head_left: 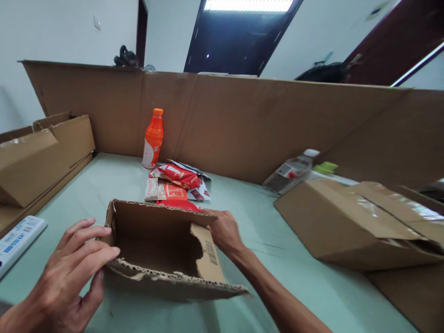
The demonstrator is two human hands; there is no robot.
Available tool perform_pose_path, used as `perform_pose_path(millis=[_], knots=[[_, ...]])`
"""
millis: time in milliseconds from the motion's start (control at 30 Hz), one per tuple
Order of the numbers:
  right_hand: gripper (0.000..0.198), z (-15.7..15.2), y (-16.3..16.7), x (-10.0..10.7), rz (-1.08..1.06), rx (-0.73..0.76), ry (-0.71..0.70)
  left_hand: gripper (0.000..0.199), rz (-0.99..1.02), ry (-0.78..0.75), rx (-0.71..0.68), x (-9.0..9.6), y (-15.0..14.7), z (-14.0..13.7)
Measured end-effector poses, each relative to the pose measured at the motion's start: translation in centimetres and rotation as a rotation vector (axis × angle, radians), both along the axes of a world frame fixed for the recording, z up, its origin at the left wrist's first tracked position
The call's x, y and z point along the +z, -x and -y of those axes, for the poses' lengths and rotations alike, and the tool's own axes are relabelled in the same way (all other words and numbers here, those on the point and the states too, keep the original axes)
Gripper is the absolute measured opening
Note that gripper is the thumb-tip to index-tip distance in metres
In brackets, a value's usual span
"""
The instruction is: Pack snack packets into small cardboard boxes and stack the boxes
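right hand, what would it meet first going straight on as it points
Probably the nearest red packet behind the open cardboard box; the box partly hides the right hand, so contact is unclear.

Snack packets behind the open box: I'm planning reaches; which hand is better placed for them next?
Probably the right hand, by the far right corner of the open box, near the snack packets. The left hand is at the box's left end, farther away.
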State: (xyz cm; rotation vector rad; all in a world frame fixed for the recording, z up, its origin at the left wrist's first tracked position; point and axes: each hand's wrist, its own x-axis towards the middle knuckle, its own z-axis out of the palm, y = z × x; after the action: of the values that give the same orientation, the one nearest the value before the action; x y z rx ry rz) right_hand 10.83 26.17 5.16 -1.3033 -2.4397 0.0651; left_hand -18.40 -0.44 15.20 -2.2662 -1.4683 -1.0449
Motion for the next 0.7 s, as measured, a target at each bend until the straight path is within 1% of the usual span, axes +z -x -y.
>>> perform_pose_path(millis=[67, 133, 200, 233, 267, 333, 400, 467, 533, 567, 600, 700], knots=[[0.032, 1.4, -3.4, 1.5, 0.025, -0.03, 0.116, 0.044, -0.014, -0.003, -0.026, 0.0, 0.4, -0.2], [0.033, 2.8, -7.3, 2.8, -0.016, -0.046, 0.35, 0.043, -0.031, -0.004, -0.055, 0.0, 0.7, -0.5], [0.035, 4.0, -10.9, 3.8, -0.136, -0.055, 0.631, 0.043, -0.037, -0.005, -0.079, 0.0, 1.0, -1.0], [0.039, 4.5, -12.4, 4.1, -0.196, -0.057, 0.74, 0.042, -0.029, -0.006, -0.085, -0.1, 1.1, -1.2], [0.044, 5.0, -13.6, 4.4, -0.237, -0.057, 0.804, 0.042, -0.011, -0.004, -0.083, -0.2, 1.1, -1.5], [0.051, 5.5, -14.8, 4.9, -0.237, -0.053, 0.819, 0.043, 0.036, 0.005, -0.077, -0.3, 1.0, -1.7], [0.059, 5.5, -14.7, 5.3, -0.194, -0.041, 0.784, 0.042, 0.088, 0.017, -0.055, -0.3, 0.7, -1.8], [0.069, 5.1, -13.4, 5.6, -0.112, -0.051, 0.706, 0.04, 0.093, 0.029, -0.056, -0.1, 0.5, -1.8], [0.071, 4.5, -11.5, 5.8, 0.035, -0.081, 0.596, 0.04, 0.029, 0.031, -0.088, 0.3, 0.4, -1.7], [0.066, 4.2, -10.4, 5.7, 0.109, -0.094, 0.548, 0.04, -0.017, 0.029, -0.112, 0.5, 0.3, -1.6], [0.057, 3.9, -9.4, 5.6, 0.166, -0.099, 0.514, 0.04, -0.049, 0.024, -0.125, 0.7, 0.3, -1.6], [0.015, 3.7, -7.6, 5.1, 0.215, -0.065, 0.486, 0.037, -0.05, 0.009, -0.1, 1.0, 0.0, -1.2]])
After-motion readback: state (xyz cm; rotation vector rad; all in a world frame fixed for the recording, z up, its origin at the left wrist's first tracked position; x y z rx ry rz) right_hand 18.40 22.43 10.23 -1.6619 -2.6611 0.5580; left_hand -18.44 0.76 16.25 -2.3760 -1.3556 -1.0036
